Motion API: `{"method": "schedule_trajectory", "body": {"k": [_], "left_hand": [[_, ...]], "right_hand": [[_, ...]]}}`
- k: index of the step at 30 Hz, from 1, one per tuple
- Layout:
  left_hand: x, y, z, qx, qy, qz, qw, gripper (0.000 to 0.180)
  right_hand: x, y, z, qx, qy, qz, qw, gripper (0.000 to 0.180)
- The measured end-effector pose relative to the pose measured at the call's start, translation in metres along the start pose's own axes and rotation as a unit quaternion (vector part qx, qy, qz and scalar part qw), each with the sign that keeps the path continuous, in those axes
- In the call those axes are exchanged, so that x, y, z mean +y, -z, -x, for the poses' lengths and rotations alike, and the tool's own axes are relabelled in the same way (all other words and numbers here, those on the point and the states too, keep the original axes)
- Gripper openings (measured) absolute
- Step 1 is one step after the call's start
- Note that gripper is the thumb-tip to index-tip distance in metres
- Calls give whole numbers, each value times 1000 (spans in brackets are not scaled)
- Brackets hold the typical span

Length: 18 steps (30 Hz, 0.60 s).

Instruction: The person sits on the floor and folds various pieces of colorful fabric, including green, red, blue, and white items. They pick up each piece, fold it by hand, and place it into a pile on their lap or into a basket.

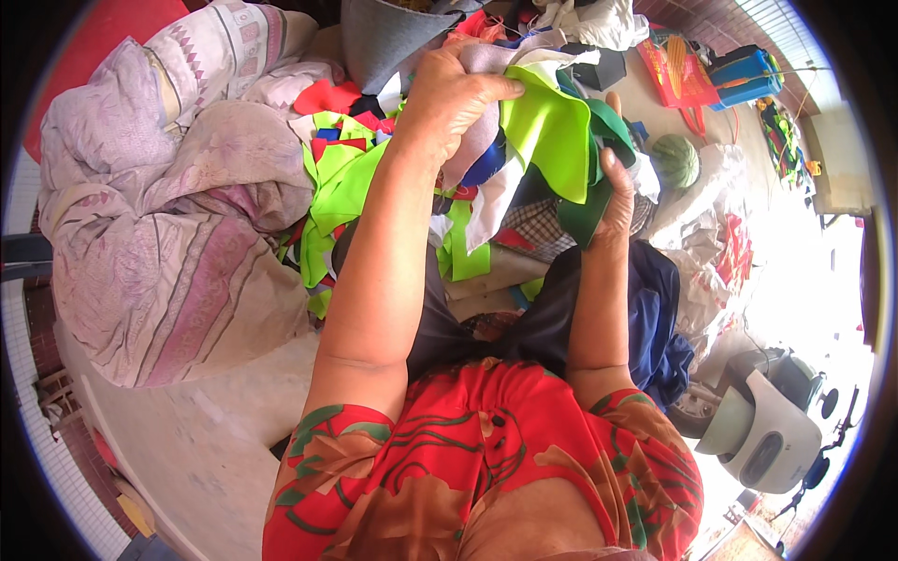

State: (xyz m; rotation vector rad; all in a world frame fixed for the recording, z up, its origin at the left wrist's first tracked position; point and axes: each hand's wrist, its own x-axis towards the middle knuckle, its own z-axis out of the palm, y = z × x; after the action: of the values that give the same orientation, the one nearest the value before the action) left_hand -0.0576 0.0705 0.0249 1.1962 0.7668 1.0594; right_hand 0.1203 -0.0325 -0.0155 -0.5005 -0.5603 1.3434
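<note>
Both my arms reach forward over a heap of fabric scraps. My left hand [456,98] is closed on a bunch of fabric scraps, its thumb lying along the top of a bright yellow-green scrap [550,126]. Greyish-mauve and white pieces hang beneath that hand. On the other side, my right hand [615,192] grips a dark green fabric scrap [585,217] between thumb and fingers; the fingers are partly hidden behind the cloth. More yellow-green scraps [343,192], mixed with red, blue and white bits, lie to the left of my left forearm.
A large patterned cloth bundle [187,234] fills the left side. Beyond my hands stands a grey felt-like container [393,42]. At the right are a striped green melon [675,161], a red bag [675,70], white plastic sheeting [716,192] and a grey-white scooter [774,435].
</note>
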Motion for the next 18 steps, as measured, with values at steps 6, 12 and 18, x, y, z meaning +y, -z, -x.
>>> {"method": "schedule_trajectory", "body": {"k": [6, 12, 18], "left_hand": [[-2, -1, -1, 0, -5, -38, 999, 35], [8, -11, 8, -72, 28, 39, 996, 30], [13, -5, 8, -80, 79, 135, 984, 33]], "right_hand": [[2, -15, -6, -18, 60, 139, 988, 66], [26, -28, -8, 87, 42, 209, 973, 47], [22, -21, -6, 153, 61, 42, 986, 20]]}}
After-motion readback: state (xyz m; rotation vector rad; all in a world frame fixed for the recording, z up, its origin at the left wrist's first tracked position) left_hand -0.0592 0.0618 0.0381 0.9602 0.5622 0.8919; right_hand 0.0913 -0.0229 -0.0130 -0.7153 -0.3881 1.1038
